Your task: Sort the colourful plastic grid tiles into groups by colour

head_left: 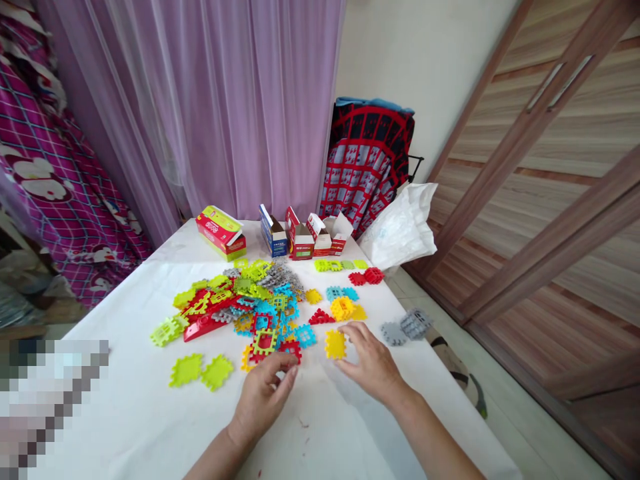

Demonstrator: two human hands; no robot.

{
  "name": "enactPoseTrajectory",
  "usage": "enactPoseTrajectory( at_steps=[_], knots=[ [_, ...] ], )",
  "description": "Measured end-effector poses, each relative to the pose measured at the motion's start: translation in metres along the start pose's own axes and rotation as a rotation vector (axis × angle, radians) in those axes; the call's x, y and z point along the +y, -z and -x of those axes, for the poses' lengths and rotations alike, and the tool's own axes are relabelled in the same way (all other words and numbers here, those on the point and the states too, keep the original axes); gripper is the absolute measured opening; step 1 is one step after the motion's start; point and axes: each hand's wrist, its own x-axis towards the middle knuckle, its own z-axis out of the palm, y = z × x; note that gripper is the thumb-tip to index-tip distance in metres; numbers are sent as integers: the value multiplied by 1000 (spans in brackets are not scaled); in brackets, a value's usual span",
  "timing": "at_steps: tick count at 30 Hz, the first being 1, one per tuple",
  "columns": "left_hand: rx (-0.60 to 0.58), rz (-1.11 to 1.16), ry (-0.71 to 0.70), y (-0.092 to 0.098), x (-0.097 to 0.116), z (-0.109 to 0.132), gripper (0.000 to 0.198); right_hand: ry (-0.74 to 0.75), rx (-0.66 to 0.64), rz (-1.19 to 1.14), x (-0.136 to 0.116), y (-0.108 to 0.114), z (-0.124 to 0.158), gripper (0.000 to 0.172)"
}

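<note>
My right hand (pixel 373 363) grips a yellow square tile (pixel 335 344) with toothed edges, thumb and forefinger at its right side. The tile stands just over the white table. My left hand (pixel 267 390) is half curled, thumb apart from the fingers, with nothing visible in it. Its fingertips are close to a red tile (pixel 291 349) at the front of the mixed pile of interlocking tiles (pixel 260 307). Beyond my right hand lie a yellow stack (pixel 343 308) and a red triangular piece (pixel 321 317). Two lime-green tiles (pixel 186 369) rest left of my left hand.
Grey tiles (pixel 416 323) lie near the right edge. Red tiles (pixel 373 275), blue tiles (pixel 336 293) and a lime-green row (pixel 329 265) are sorted farther back. Small open boxes (pixel 274 240) and a red-and-green box (pixel 221 233) line the rear. A white bag (pixel 403 227) is at back right.
</note>
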Motion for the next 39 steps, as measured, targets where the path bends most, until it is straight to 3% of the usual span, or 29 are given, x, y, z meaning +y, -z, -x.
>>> enactPoseTrajectory(
  at_steps=[5,9,12,15,25,39],
  knots=[
    [188,-191,-163,32,-14,2,15,-272,-14,181,73,35,-22,44],
    [295,-234,-134,39,-22,2,15,-385,-226,296,101,51,-57,45],
    [359,-244,-112,41,-27,0,19,-389,-432,358,102,51,-81,49],
    [397,-222,-63,41,-33,-1,24,-361,-518,374,97,44,-94,53],
    [368,-135,51,42,-44,-3,29,-343,-593,376,95,29,-102,62],
    [366,-112,67,41,-45,-2,28,-304,-628,414,92,22,-106,65]
  ],
)
